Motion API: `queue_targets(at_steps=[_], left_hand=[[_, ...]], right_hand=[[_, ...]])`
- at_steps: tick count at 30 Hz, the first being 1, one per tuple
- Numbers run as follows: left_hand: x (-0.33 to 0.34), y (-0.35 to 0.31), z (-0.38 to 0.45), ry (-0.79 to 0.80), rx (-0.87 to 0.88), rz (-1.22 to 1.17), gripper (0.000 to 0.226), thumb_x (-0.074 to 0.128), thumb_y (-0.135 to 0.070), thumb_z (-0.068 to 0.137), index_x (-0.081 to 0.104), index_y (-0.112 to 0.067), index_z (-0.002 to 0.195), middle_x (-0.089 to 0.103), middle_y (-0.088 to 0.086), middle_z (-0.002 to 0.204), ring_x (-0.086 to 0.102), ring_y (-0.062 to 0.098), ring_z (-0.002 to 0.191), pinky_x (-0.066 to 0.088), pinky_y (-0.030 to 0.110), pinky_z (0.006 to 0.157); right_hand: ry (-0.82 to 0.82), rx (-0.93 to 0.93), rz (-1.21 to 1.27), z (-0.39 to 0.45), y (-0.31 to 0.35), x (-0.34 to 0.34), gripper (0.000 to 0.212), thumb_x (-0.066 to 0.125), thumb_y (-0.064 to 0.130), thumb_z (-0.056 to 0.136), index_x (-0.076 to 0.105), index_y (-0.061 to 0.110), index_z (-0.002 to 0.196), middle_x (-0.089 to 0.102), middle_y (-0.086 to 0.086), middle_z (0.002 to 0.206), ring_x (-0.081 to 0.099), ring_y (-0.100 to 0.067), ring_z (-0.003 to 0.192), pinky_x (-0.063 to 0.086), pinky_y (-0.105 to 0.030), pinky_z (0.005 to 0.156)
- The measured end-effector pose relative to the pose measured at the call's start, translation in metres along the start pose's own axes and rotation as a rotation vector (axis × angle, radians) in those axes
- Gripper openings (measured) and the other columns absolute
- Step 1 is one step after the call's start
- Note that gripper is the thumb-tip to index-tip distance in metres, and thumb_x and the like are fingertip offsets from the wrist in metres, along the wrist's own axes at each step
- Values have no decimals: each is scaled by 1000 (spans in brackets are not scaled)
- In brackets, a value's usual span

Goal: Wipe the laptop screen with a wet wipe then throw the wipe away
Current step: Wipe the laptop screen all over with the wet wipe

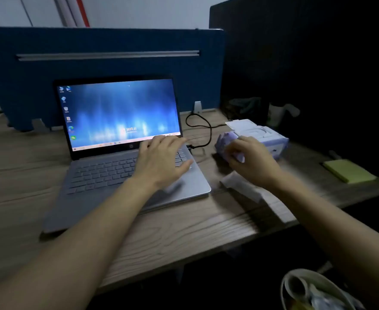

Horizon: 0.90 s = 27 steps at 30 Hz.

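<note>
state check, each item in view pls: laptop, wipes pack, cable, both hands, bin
laptop: open, screen lit
wipes pack: lid flipped open
cable: plugged into laptop's right side
left hand: empty, over the keyboard
right hand: at the pack, blurred
bin: lined, holds trash

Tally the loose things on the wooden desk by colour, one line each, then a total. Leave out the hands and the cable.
Silver: 1, the open silver laptop with its screen lit.
Purple: 1, the soft purple wet wipe pack with its white lid flipped up.
Yellow-green: 1, the yellow-green sticky note pad.
White: 1, the blurred white paper under the right forearm.
Total: 4
</note>
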State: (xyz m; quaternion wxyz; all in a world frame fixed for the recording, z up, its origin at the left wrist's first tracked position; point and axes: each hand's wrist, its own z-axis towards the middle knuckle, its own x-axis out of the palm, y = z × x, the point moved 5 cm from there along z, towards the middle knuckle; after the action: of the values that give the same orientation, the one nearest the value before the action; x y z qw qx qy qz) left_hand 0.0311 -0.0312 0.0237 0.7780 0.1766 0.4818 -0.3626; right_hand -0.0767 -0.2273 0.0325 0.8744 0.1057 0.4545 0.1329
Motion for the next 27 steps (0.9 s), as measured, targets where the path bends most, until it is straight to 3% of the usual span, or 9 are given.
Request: queue_targets(at_steps=[4, 6, 9, 13, 16, 19, 22, 24, 27], left_hand=[[-1, -8, -4, -30, 31, 38, 59, 46, -62, 86, 44, -35, 138, 52, -11, 140, 41, 17, 130, 29, 43, 103], [-3, -11, -7, -34, 38, 40, 60, 44, -63, 86, 44, -35, 139, 52, -11, 140, 42, 17, 129, 29, 43, 103], [-8, -7, -13, -48, 37, 49, 59, 43, -63, 87, 43, -36, 139, 52, -10, 139, 42, 18, 129, 29, 44, 103], [-16, 4, -22, -52, 7, 67, 58, 45, -63, 87, 45, -35, 138, 53, -11, 139, 42, 17, 129, 29, 44, 104], [-22, 18, -31, -51, -19, 83, 59, 44, -63, 87, 45, -34, 138, 53, -10, 139, 42, 17, 129, 29, 44, 104], [-28, 34, -39, -44, -55, 93, 59, 43, -62, 89, 45, -33, 140, 52, -9, 140, 41, 17, 131, 28, 43, 106], [-37, 54, -45, -63, -106, 81, 56, 47, -58, 90, 46, -31, 139, 52, -8, 141, 41, 18, 131, 27, 42, 108], [-45, 73, -50, -75, -147, 79, 54, 50, -55, 91, 47, -31, 139, 52, -8, 142, 41, 18, 132, 27, 40, 108], [-55, 101, -56, -84, -190, 103, 53, 51, -53, 91, 47, -31, 139, 51, -9, 142, 40, 16, 133, 28, 39, 106]], right_hand=[[98, 23, 98, -20, -3, -6, 9, 65, 9, 78, 68, 18, 79, 63, 5, 77, 55, -8, 73, 39, -24, 65], [215, 27, 80, -29, -7, 3, 7, 70, 20, 81, 71, 18, 88, 66, 2, 88, 56, -9, 83, 38, -22, 72], [362, 64, -3, -37, -14, 17, 32, 73, 35, 81, 69, 20, 109, 61, -2, 107, 53, -17, 101, 41, -30, 90], [221, 93, -34, -32, -14, 17, 12, 72, 10, 81, 75, 8, 92, 66, -14, 94, 63, -32, 87, 43, -30, 72], [152, 72, -48, -21, 0, 15, 4, 68, 6, 81, 72, 7, 80, 69, -13, 84, 62, -31, 77, 34, -28, 60], [91, 21, 7, -6, 21, 12, 32, 64, 5, 83, 55, 28, 62, 59, 9, 66, 53, -16, 62, 29, -17, 51], [68, 18, 35, 12, 43, 17, 23, 59, 6, 88, 58, 20, 69, 59, 4, 69, 50, -11, 65, 31, -17, 51], [42, 7, 50, 29, 48, 22, 35, 58, 7, 89, 47, 30, 66, 50, 11, 65, 43, 1, 61, 28, -14, 51], [194, 36, 106, 54, 56, 38, 16, 55, 6, 94, 59, 19, 86, 63, -2, 82, 44, 7, 69, 32, -12, 59]])
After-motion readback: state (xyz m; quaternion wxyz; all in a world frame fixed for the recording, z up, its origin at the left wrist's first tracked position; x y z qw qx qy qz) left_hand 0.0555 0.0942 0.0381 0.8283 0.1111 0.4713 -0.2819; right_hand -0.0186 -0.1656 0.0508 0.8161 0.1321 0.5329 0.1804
